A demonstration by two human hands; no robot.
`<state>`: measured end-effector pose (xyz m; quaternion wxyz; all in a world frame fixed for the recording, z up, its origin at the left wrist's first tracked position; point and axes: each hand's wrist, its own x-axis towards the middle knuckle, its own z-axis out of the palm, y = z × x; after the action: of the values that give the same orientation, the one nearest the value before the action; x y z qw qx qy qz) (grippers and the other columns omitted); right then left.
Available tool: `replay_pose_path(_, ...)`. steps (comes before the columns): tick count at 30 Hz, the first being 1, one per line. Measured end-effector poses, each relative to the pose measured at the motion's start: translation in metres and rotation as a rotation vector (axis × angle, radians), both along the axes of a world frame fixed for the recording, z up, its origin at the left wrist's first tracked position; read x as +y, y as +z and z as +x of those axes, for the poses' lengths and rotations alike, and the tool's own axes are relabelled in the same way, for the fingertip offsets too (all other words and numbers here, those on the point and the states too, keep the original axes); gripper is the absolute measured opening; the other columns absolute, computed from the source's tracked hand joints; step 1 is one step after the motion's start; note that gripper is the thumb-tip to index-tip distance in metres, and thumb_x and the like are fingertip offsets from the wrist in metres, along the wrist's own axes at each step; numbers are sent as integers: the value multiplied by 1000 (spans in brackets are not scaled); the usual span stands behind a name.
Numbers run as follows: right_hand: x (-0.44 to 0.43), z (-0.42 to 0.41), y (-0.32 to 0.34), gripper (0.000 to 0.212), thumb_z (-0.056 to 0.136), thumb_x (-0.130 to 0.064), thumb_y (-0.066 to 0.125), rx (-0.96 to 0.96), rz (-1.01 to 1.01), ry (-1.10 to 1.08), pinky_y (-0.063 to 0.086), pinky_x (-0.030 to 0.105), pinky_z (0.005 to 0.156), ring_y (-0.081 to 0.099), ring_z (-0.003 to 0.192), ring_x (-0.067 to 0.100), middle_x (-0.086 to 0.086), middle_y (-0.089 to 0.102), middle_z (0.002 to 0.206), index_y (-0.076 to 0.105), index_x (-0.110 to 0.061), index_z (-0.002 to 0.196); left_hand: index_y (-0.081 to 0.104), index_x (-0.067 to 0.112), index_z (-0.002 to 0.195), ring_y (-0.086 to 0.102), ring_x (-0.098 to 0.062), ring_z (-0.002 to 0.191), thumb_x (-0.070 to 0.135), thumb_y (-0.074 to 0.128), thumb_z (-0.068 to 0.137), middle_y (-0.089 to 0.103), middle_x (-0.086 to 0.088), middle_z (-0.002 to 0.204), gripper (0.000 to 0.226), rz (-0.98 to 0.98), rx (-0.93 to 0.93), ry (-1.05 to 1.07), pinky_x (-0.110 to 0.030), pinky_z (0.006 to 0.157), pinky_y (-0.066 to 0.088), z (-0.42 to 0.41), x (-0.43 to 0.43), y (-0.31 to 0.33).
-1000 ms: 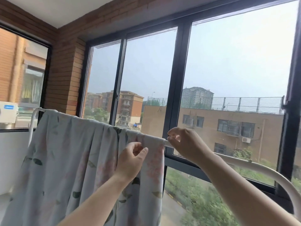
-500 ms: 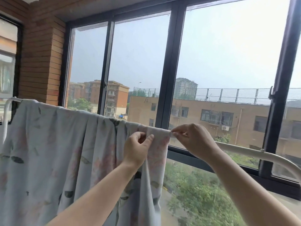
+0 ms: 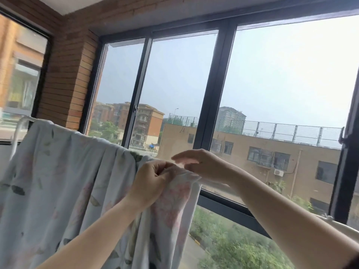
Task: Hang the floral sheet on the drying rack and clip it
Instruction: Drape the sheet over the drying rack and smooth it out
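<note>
Right hand (image 3: pixel 202 165) now off the drying rack (image 3: pixel 19 129), above floral sheet (image 3: pixel 68 181)

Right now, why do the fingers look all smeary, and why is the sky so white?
Head view: the right hand's fingertips smear with motion blur; the left hand gripping the floral sheet is sharper; bright sky washes out white at upper right; the wide lens leans the window frame.
</note>
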<state>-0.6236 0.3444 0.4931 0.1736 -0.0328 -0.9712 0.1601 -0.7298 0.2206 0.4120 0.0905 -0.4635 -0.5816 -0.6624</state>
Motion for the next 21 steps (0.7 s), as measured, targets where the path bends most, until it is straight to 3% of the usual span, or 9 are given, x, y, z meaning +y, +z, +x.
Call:
replay_pose_path(2,-2,-16,8,39,90,-1,51,-77,61,-5,47,20,91,57,105,5,-13,63,115,66,-23,119,77,25,84,67,-23,77,29,67,84,73,-7,79,11,-17,39,-2,-41,70,52,-2,-4,1)
replay_pose_path(3,-1,-20,11,32,90,-7,55,-112,95,-17,47,26,94,57,105,7,-13,63,113,68,-24,114,77,24,85,66,-27,79,28,68,85,72,-9,80,10,-26,55,0,-43,72,52,-4,-6,2)
replay_pose_path(6,5,-24,19,17,89,-22,61,-191,109,-23,43,34,98,55,112,10,-15,64,117,68,-35,99,78,27,86,67,-13,84,20,69,85,74,5,82,11,-24,69,23,-32,79,53,-8,-11,4)
replay_pose_path(9,16,-24,19,13,85,-23,67,-149,45,17,44,32,93,58,101,6,-20,66,100,69,-35,91,78,28,85,68,-9,82,17,71,83,74,8,82,12,-28,80,72,-29,78,55,-10,-11,4)
replay_pose_path(12,27,-27,17,8,82,-20,72,11,14,75,48,28,91,63,92,6,-12,70,94,72,-25,88,77,25,80,68,-17,77,21,74,80,74,2,76,5,-9,76,131,-34,71,55,-12,-7,7)
replay_pose_path(15,36,-22,20,11,80,-19,75,131,-6,91,52,22,83,65,82,2,-8,72,86,69,-27,76,74,24,73,62,-13,63,24,76,78,70,-1,68,5,13,58,189,-30,58,49,-9,1,13)
replay_pose_path(18,42,-9,29,17,80,-17,74,140,80,99,53,17,69,61,66,-4,-9,68,75,66,-29,71,70,20,71,44,-3,47,24,75,79,54,9,49,10,2,100,191,-21,46,37,3,7,20)
replay_pose_path(21,50,10,37,13,82,-21,72,90,142,116,54,21,77,63,71,0,-9,69,79,65,-29,74,67,18,73,38,-1,44,22,74,81,46,15,47,11,-3,120,153,-13,45,31,17,14,23)
